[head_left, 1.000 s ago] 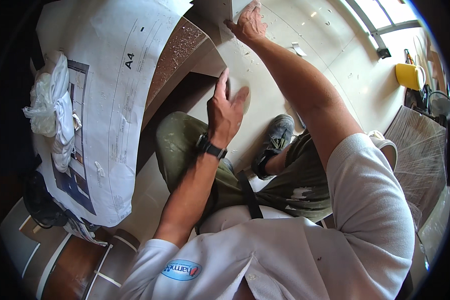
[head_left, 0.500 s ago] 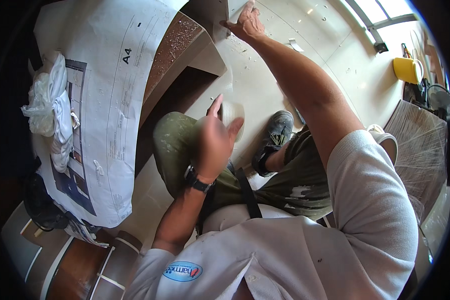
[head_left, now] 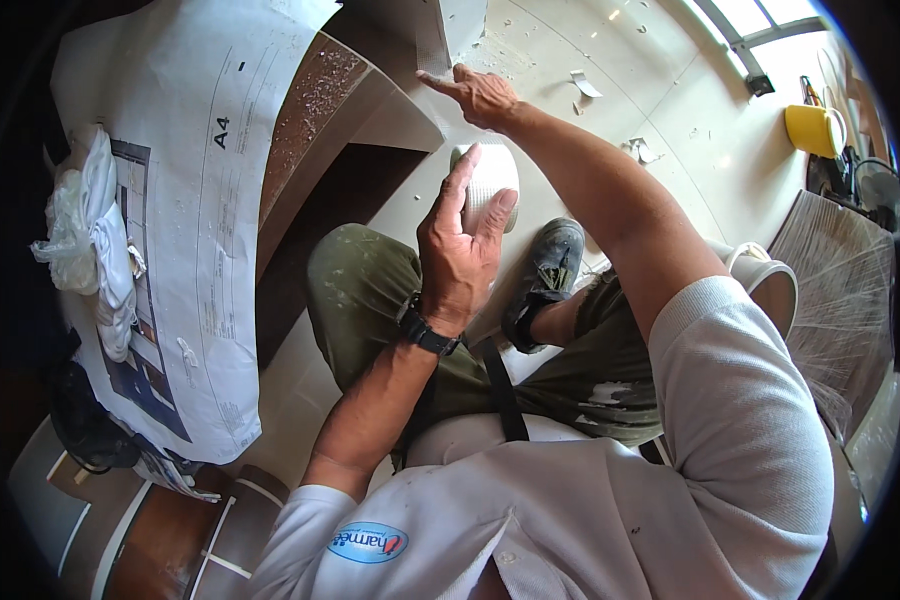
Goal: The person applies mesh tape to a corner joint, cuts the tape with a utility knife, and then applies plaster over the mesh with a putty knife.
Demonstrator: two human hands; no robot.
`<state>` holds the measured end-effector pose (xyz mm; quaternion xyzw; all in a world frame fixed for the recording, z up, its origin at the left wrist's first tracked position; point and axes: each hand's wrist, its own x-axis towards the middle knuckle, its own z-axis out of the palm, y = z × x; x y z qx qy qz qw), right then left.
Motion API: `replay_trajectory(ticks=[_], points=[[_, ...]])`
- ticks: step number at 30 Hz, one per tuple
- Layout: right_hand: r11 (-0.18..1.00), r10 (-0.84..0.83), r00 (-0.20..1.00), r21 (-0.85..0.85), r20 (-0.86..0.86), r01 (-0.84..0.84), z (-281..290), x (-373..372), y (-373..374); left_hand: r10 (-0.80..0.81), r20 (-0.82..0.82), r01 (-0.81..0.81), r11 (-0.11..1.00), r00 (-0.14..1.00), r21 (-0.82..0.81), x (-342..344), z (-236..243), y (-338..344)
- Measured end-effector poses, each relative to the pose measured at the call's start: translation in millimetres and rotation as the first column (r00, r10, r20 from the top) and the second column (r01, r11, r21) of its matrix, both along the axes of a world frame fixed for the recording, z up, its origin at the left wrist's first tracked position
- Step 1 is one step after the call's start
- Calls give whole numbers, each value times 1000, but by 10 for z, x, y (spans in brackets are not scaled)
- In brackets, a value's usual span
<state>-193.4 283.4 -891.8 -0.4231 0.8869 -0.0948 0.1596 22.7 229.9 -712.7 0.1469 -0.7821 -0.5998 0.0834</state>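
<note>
My left hand (head_left: 458, 255), wearing a black watch, grips a white roll of mesh tape (head_left: 490, 172) above the floor, thumb on one side and fingers on the other. A pale mesh strip (head_left: 431, 42) lies along the edge of an upright light board (head_left: 464, 24). Between that edge and the roll, the tape looks thin and see-through. At the board's lower end is my right hand (head_left: 485, 100), its index finger stretched out to the left against the strip and its thumb apart. The fingers farther under are partly hidden.
A box-like panel (head_left: 395, 110) with debris-covered brown surface stands left of my hands. Nearer left, a large printed sheet (head_left: 195, 330) carries a white cloth bundle (head_left: 110, 240). Paper scraps (head_left: 585, 84) lie on the tiles. A white bucket (head_left: 770, 290) and a yellow container (head_left: 815, 130) stand right.
My right hand has come down and left along the board, its fingers shifting to a pointing shape. My left hand has moved up and right with the tape roll.
</note>
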Motion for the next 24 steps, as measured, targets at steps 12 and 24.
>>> replay_trajectory(ticks=[12, 24], points=[[977, -58, 996, 210, 74, 41, -307, -298, -166, -15, 29, 15, 1000, 999, -17, -428, -257, -66], [943, -94, 993, 326, 73, 66, -453, -335, -313, -6, 52, 3, 999, 999, 54, -464, -629, -78]])
